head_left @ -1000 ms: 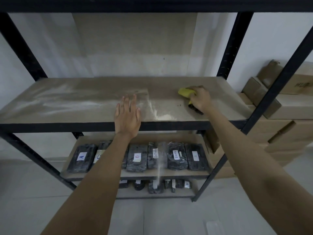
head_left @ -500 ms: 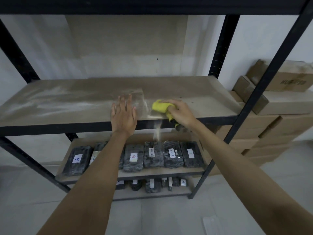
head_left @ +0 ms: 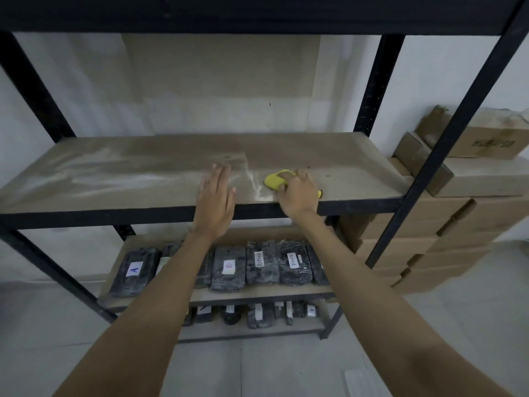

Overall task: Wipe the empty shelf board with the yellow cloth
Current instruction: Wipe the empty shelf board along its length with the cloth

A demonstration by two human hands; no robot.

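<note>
The empty shelf board point(head_left: 120, 179) is a dusty tan plank in a black metal rack, with pale dust streaks on its left half. My right hand point(head_left: 297, 196) presses the yellow cloth point(head_left: 273, 180) onto the board near its front edge, right of centre. A line of white dust lies just left of the cloth. My left hand point(head_left: 216, 200) rests flat on the board's front edge, fingers apart, holding nothing, a short way left of the cloth.
Black rack uprights point(head_left: 446, 138) stand at the right front and back. A lower shelf point(head_left: 257, 293) carries several black wrapped packs with white labels. Stacked cardboard boxes point(head_left: 458, 224) sit to the right of the rack. The floor below is grey.
My right hand swept the yellow cloth from the board's right part leftward to the front edge, then back a little onto the board. Dust fell off the edge. My left hand stayed put.
</note>
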